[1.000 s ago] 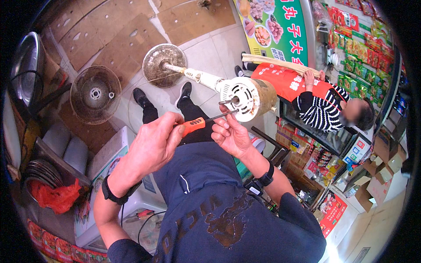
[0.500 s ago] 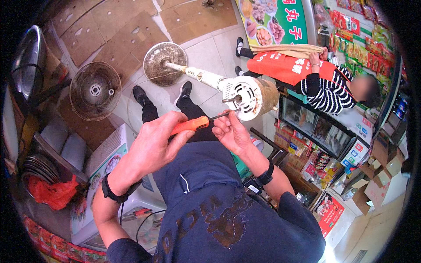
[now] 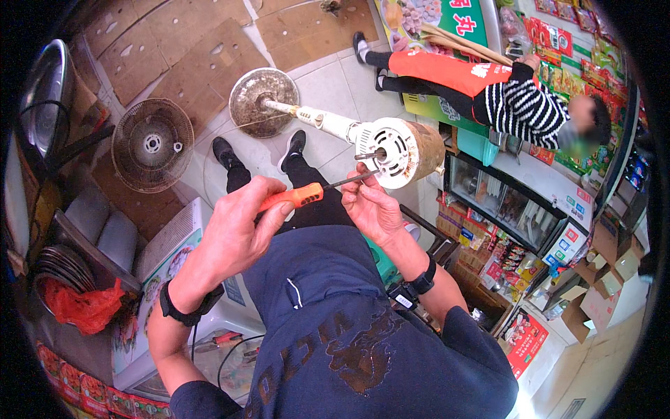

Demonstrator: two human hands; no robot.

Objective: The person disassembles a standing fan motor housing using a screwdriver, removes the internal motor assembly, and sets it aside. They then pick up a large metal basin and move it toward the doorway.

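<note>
- Beyond your hands, at 12 o'clock from the left, the fan [image 3: 324, 121] stands on its round base [image 3: 251, 115], partly stripped by the look of it.
- Between 10 and 11 o'clock from your left hand, the cage [image 3: 152, 144] lies well apart from the motor, so that much is off.
- At 2 o'clock from your left hand and 1 o'clock from your right, the motor [image 3: 401, 157] turns its slotted face to you, bare of blade and guard but mounted on the post; work on this face looks unfinished, and how much is left you cannot tell from here.
- Your left hand [image 3: 244, 223] is closed around the screwdriver's handle.
- At 3 o'clock from it, your right hand [image 3: 373, 209] has fingertips narrowed on the blade, just below the motor.
- Your screwdriver [image 3: 300, 197] points between 2 and 3 o'clock, its tip at the motor's lower rim; too small to tell whether it is seated.
- Near 12 o'clock from that tip, the spindle [image 3: 370, 154] juts out bare.
</note>
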